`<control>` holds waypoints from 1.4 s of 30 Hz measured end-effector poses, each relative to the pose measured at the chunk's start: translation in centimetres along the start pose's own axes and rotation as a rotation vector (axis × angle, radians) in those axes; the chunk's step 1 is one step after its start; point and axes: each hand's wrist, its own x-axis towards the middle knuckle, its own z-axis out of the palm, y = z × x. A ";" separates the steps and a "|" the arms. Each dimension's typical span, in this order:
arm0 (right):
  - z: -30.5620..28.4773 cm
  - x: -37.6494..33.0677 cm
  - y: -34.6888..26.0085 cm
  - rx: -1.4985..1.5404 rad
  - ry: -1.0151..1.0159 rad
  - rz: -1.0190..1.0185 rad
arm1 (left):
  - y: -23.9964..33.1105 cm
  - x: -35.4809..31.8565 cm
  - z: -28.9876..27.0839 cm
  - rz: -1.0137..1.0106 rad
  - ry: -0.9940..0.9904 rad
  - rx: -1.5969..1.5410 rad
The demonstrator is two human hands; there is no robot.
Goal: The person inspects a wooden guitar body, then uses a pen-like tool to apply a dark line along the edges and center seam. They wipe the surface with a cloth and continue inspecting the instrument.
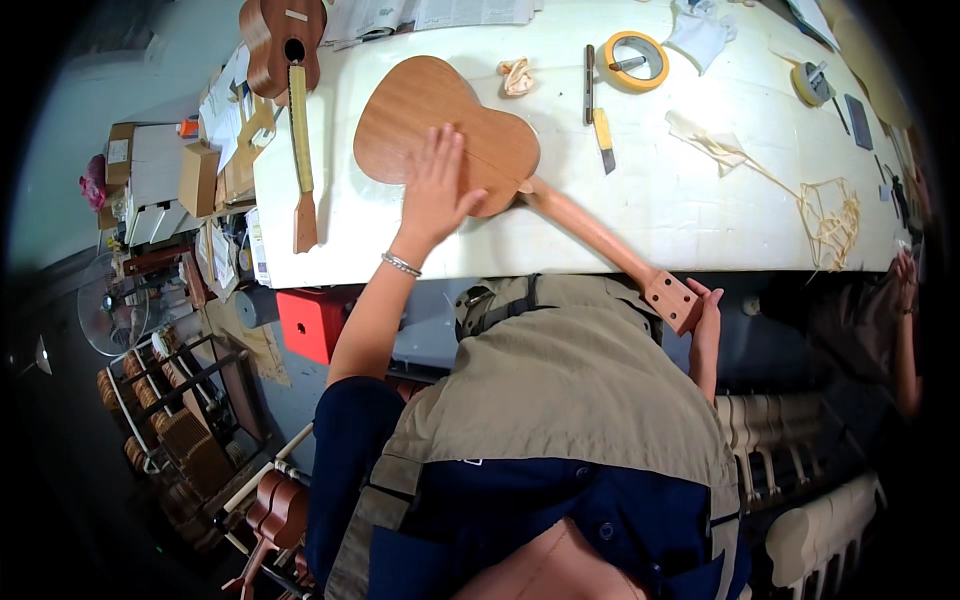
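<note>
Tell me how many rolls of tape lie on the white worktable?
2. A wide yellow roll of tape lies at the table's far middle, beside a yellow-handled knife. A smaller yellow roll sits further right. Others may be hidden beyond the picture's rim.

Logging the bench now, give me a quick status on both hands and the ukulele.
Left hand flat on ukulele back. Right hand grips headstock past bench edge. Chisel and tape roll lie apart, nothing blocking.
</note>
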 end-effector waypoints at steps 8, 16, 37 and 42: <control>0.1 0.9 1.3 0.049 0.074 -0.031 | 8.4 -2.4 0.8 0.763 0.082 -0.264; 1.0 1.0 1.5 0.150 0.145 0.012 | 5.4 -2.5 0.0 0.407 0.151 -0.537; 1.4 0.8 0.9 0.156 0.165 0.008 | 2.8 -1.1 1.4 0.277 0.351 -0.445; 1.5 0.7 0.8 0.123 0.190 0.014 | 3.5 -1.4 1.8 0.305 0.187 -0.337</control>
